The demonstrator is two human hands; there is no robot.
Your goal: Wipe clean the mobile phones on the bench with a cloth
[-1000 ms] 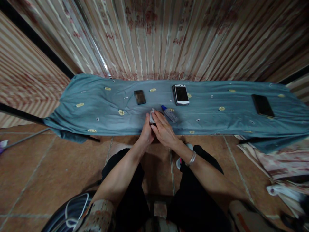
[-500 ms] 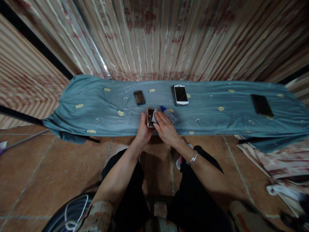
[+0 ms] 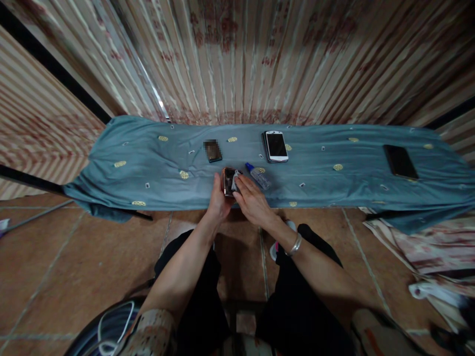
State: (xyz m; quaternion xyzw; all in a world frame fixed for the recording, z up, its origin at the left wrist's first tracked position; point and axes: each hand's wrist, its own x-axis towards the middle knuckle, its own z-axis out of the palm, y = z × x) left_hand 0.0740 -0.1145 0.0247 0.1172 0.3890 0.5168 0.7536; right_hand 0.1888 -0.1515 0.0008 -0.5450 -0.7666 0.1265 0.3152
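Note:
My left hand [image 3: 218, 199] grips a dark phone [image 3: 227, 182] with a copper-coloured edge by its left side, just over the front of the cloth-covered table. With bent fingers, my right hand [image 3: 253, 200] presses a small grey cloth [image 3: 235, 180] against the phone's face. Part of the phone lies hidden under the cloth and fingers. Close beyond my right hand, a clear bottle with a blue cap [image 3: 259, 176] lies on its side.
On the blue tablecloth [image 3: 166, 158] lie a small dark device, partly pixelated [image 3: 213, 151], a white phone [image 3: 276, 147] on top of a darker one, and a black phone [image 3: 401, 161] far right. A pleated curtain [image 3: 237, 64] hangs behind the table.
My right hand and the grey cloth have shifted slightly on the phone's face, showing more of the bottle. The left hand keeps its hold on the phone.

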